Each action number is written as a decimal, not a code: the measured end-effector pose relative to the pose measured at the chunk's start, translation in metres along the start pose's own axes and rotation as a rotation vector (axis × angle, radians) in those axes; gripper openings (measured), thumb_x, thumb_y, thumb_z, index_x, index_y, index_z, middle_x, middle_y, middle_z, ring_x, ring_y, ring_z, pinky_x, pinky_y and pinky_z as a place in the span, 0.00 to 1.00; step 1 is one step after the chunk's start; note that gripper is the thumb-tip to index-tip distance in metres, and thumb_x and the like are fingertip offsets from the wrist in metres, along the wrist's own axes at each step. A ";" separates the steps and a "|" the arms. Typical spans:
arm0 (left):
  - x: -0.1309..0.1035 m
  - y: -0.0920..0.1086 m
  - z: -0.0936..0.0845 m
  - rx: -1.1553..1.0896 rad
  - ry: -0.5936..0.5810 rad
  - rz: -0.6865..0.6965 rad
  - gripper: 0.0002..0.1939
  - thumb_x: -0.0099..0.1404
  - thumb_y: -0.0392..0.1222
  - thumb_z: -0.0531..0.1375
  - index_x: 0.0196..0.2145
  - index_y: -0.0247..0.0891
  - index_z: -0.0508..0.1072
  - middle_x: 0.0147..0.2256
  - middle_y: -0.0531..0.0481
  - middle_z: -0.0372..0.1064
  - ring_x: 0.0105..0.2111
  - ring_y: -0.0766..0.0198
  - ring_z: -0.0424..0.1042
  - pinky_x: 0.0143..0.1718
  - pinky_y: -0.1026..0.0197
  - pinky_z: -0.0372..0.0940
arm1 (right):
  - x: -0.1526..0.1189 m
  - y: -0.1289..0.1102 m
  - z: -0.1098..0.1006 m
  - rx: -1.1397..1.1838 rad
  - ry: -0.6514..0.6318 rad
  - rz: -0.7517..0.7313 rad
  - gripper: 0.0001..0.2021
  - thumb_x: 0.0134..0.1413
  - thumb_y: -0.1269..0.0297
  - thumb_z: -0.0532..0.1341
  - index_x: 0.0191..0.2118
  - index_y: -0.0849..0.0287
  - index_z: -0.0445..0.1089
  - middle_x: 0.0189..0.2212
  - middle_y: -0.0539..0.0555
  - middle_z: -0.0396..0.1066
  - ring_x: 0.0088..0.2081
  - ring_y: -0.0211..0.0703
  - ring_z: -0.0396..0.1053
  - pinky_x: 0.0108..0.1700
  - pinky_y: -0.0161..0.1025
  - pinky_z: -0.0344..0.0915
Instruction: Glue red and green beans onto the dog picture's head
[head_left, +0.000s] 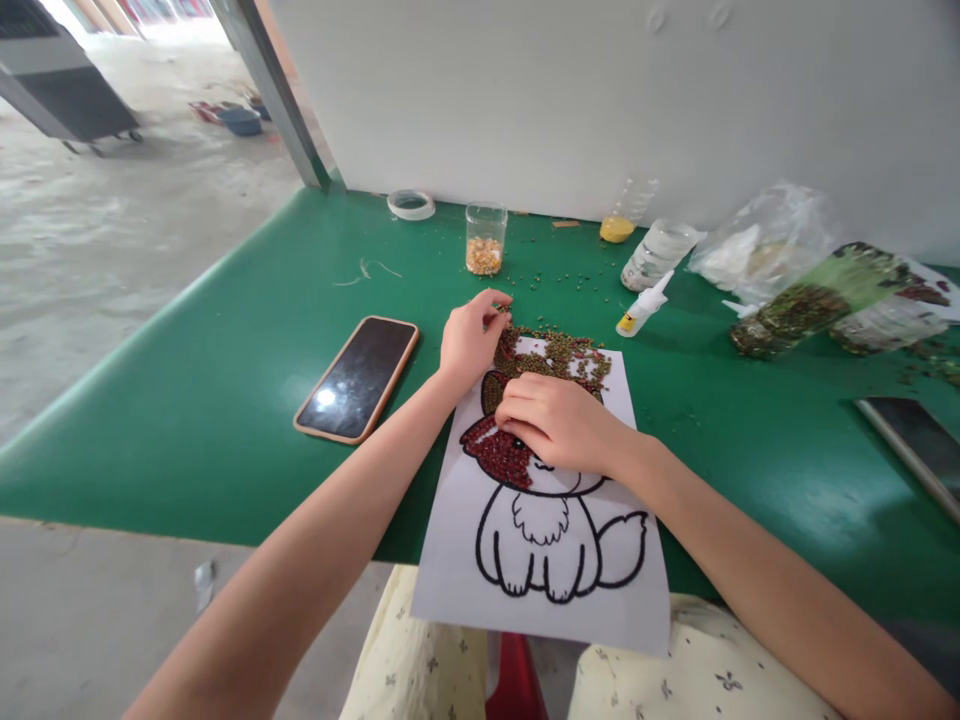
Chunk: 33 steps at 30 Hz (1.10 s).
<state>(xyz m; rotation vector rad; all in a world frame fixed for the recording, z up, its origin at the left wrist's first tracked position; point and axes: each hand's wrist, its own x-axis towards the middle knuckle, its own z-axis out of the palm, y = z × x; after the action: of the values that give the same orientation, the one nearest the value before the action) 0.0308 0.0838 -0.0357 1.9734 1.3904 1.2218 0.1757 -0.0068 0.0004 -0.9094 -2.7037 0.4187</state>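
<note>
A white sheet (442, 575) with a black-outlined fox drawing (529, 560) lies over the table's front edge, partly above my lap. Dark red beans (499, 455) cover the left of the fox's face, and green beans (559, 350) are heaped loosely along the sheet's top. At the upper left corner of the paper, my left hand (472, 340) has its fingers curled together by the heap. My right hand (562, 415) rests over the fox's head, fingertips closed near the forehead and hiding the face's right part. Whatever either set of fingertips holds is too small to see.
A phone (358, 378) lies left of the sheet. Behind are a tape roll (411, 205), a cup of corn kernels (484, 250), a glue bottle (645, 305) and a clear jar (656, 255). A green-wrapped bottle (817, 300) and another phone (919, 445) lie at right.
</note>
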 end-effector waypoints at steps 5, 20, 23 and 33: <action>0.000 0.001 -0.001 0.012 0.003 -0.003 0.10 0.60 0.35 0.56 0.40 0.39 0.72 0.27 0.52 0.74 0.28 0.65 0.70 0.32 0.64 0.62 | -0.002 0.001 -0.004 0.015 0.022 0.006 0.10 0.60 0.72 0.51 0.33 0.60 0.69 0.33 0.54 0.67 0.37 0.41 0.60 0.39 0.38 0.56; 0.000 -0.002 0.000 0.004 -0.005 -0.009 0.10 0.61 0.36 0.55 0.40 0.39 0.72 0.28 0.51 0.74 0.29 0.65 0.71 0.33 0.64 0.63 | -0.001 -0.001 -0.002 0.001 0.019 -0.017 0.09 0.60 0.70 0.54 0.33 0.61 0.72 0.33 0.54 0.67 0.36 0.41 0.60 0.37 0.38 0.56; 0.000 -0.002 0.000 0.000 -0.007 -0.009 0.10 0.61 0.36 0.55 0.40 0.39 0.72 0.28 0.52 0.74 0.29 0.65 0.71 0.33 0.64 0.63 | -0.002 -0.001 -0.003 0.003 0.019 -0.018 0.10 0.59 0.70 0.54 0.32 0.60 0.72 0.33 0.54 0.67 0.35 0.41 0.59 0.37 0.38 0.56; 0.002 0.000 -0.004 -0.150 0.036 -0.097 0.11 0.63 0.36 0.52 0.39 0.37 0.72 0.30 0.49 0.75 0.32 0.65 0.74 0.36 0.64 0.65 | -0.006 0.016 -0.004 -0.069 0.276 0.076 0.09 0.60 0.71 0.52 0.35 0.59 0.69 0.33 0.55 0.69 0.38 0.43 0.64 0.40 0.39 0.58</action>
<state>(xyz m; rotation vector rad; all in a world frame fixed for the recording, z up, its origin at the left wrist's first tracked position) 0.0279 0.0846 -0.0330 1.7706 1.3534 1.2829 0.1908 0.0026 -0.0022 -1.0104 -2.4517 0.1977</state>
